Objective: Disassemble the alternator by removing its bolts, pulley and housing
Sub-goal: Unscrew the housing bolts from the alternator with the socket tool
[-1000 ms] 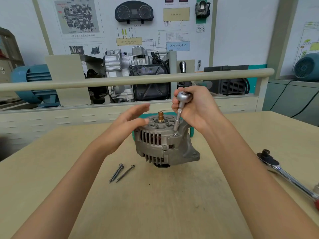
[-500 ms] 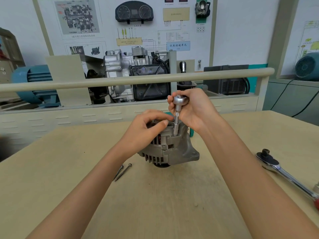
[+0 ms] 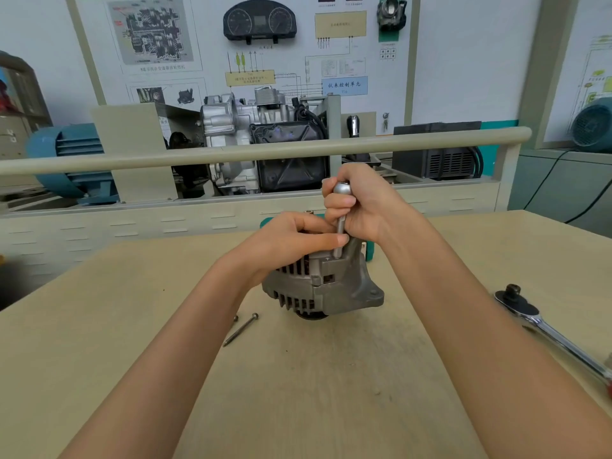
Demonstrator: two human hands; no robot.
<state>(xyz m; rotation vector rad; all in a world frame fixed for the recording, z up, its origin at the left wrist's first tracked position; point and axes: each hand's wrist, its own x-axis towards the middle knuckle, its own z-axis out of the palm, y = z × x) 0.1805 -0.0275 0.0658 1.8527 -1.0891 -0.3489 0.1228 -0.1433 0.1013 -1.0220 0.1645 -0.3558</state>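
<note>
Alternator (image 3: 326, 286): grey, slotted, upright housing

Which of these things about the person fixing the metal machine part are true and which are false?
1. The right hand holds a slim silver tool standing upright on the alternator. True.
2. The left hand lies flat on the table, away from the alternator. False: it rests on top of the alternator, fingers reaching to the tool.
3. Loose bolts lie on the table beside the alternator. True.
4. The big ratchet wrench is in the left hand's grip. False: it lies on the table, off to the right, untouched.
</note>
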